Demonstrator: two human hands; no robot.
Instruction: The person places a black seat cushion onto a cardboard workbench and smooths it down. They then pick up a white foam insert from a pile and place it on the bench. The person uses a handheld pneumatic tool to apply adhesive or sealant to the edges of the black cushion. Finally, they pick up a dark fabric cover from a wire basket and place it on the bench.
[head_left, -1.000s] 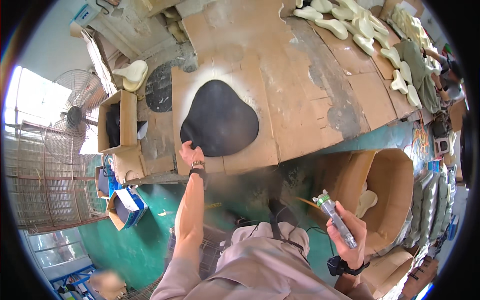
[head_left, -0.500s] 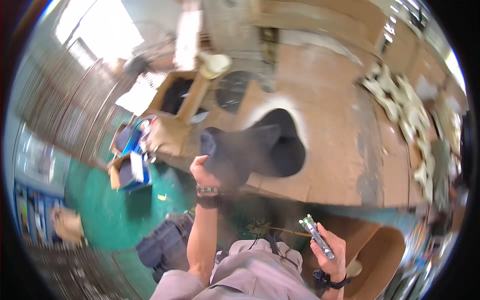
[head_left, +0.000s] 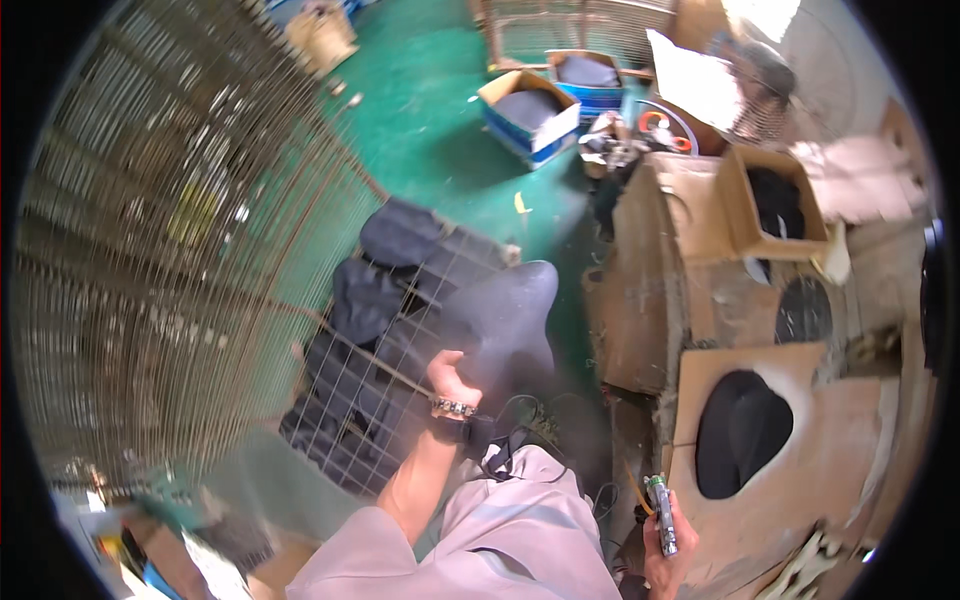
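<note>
My left hand (head_left: 455,378) is closed on the edge of a dark grey, saddle-shaped cover (head_left: 520,315), blurred by motion, held over a wire rack (head_left: 345,345). Several similar dark padded pieces (head_left: 400,232) lie on and behind the rack's bars. Low on the right, my right hand (head_left: 675,548) grips a small metallic handheld tool (head_left: 662,515) with a green end; its exact kind is unclear. Beyond that hand, a black rounded pad (head_left: 742,435) rests on a cardboard-covered table (head_left: 850,470), with whitish residue around it.
An open carton (head_left: 745,205) holding dark material stands at the table's far end. Two blue-sided boxes (head_left: 535,135) sit on the green floor (head_left: 420,110). Tall wire racking (head_left: 190,250) fills the left side. Pale curved parts (head_left: 800,570) lie at the lower right.
My view and body have turned left, from the table toward the wire rack. My left hand has carried the dark cover away from the table. The tool stays in my right hand.
</note>
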